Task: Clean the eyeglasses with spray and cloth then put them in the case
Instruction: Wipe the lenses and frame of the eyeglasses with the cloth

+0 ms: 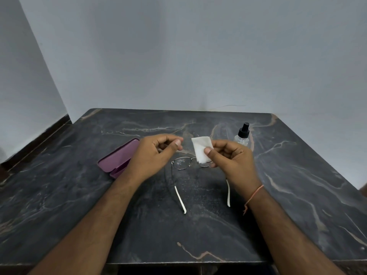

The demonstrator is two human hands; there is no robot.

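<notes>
- The eyeglasses (pixel 181 163) lie on the dark marble table (pixel 297 175), temples open and pointing toward the near edge, lenses on the far side.
- Droplets show on the left lens; the right lens is mostly hidden behind the white cloth (pixel 201 148).
- Both temple tips are white; the left one ends near the table's middle, the right one passes under the right wrist.
- The right hand (pixel 231 157) hovers above the right lens, pinching the cloth between thumb and curled fingers; the cloth hangs as a small folded rectangle.
- An orange thread bracelet (pixel 256 193) circles the right wrist.
- The left hand (pixel 156 152) is raised just left of the cloth, fingers curled in and thumb tip close to the index finger; whether it pinches anything I cannot tell.
- The purple eyeglass case (pixel 119 157) rests closed on the table to the left, partly behind the left hand.
- The clear spray bottle (pixel 242 134) with a black pump top stands upright on the far right, beyond the right hand.
- A plain grey wall (pixel 178 56) rises behind the table.
</notes>
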